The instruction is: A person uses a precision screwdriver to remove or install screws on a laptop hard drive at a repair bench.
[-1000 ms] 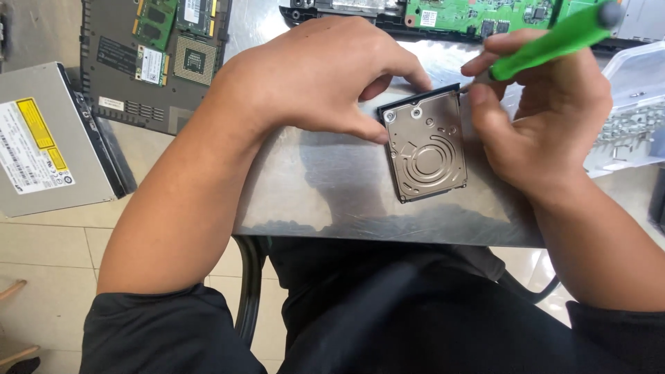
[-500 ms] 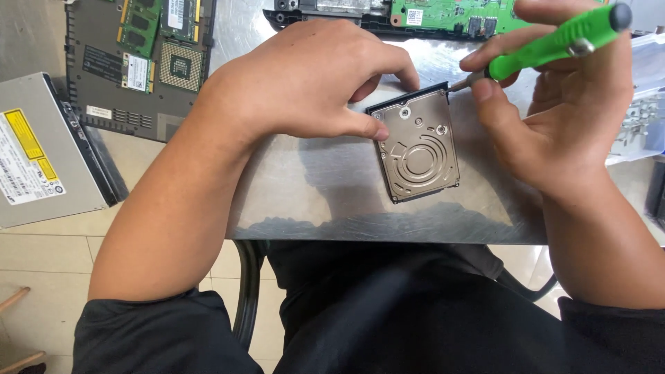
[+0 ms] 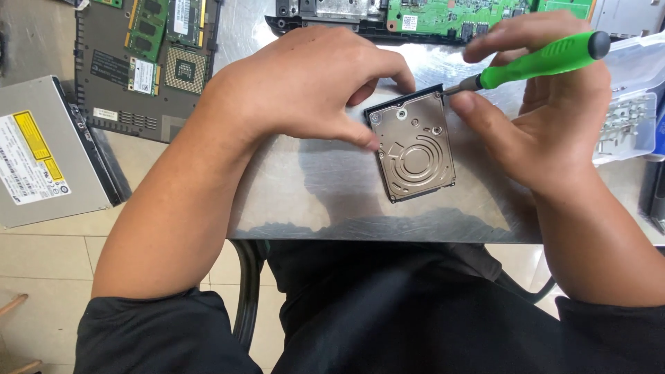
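Note:
A small silver hard drive (image 3: 414, 149) with a black frame lies flat on a brushed metal table (image 3: 312, 187). My left hand (image 3: 312, 86) rests on the table with fingertips pressing the drive's left and top edges. My right hand (image 3: 547, 111) grips a green-handled screwdriver (image 3: 540, 64); its metal tip touches the drive's upper right corner, and my thumb lies against the drive's right edge.
An opened laptop base (image 3: 149, 62) with green memory boards sits at the upper left, and a grey optical drive (image 3: 45, 156) lies left of it. A green circuit board (image 3: 450, 15) lies at the back. A clear plastic box (image 3: 627, 121) with metal parts stands at right.
The screwdriver handle has tilted lower and my right hand has shifted slightly; the tip stays at the drive's upper right corner. My left hand keeps holding the drive.

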